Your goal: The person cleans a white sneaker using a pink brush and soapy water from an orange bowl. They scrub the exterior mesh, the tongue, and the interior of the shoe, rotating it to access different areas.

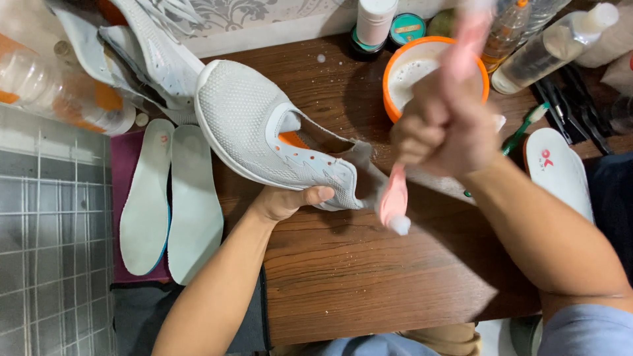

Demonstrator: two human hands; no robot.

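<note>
1. Wooden table point(369, 277), dark grained top, flecked with white specks.
2. Left hand point(285, 201) grips the white mesh-knit shoe point(264, 128) from below, holding it above the table, heel toward the brush.
3. Right hand point(443, 125) clenched around a pink toothbrush point(394, 198), foamy bristles just beside the heel.
4. Two pale flat insoles point(173, 201) lie at left.
5. Round orange bowl point(395, 69) of white foam behind.
</note>
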